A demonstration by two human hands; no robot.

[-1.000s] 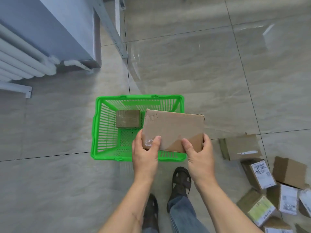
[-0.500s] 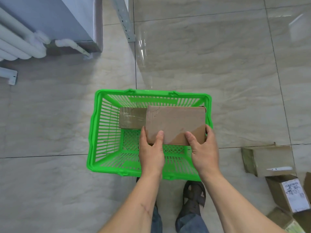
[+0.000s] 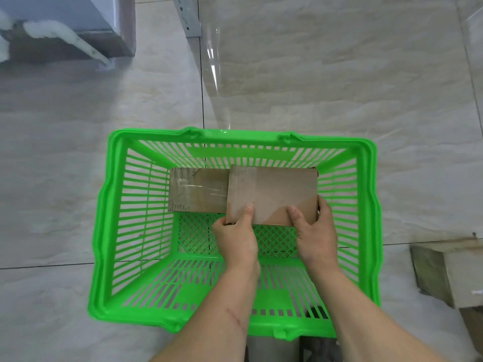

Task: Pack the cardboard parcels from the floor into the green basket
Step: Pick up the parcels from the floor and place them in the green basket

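Observation:
The green basket stands on the tiled floor right below me. Inside it, at the far left, lies a taped cardboard parcel. A second, larger cardboard parcel is down inside the basket beside it on the right, overlapping the first parcel's right edge. My left hand grips its near left corner, thumb on top. My right hand holds its near right corner, thumb on top and fingers round the side. Whether the parcel rests on the basket floor is hidden.
Another cardboard parcel lies on the floor at the right edge. A grey cabinet base with a white pipe is at the top left, a metal leg beside it. Open floor tiles surround the basket.
Both hands have carried the larger parcel forward and down, from over the basket's near rim into the basket beside the first parcel. The camera has leaned closer over the basket.

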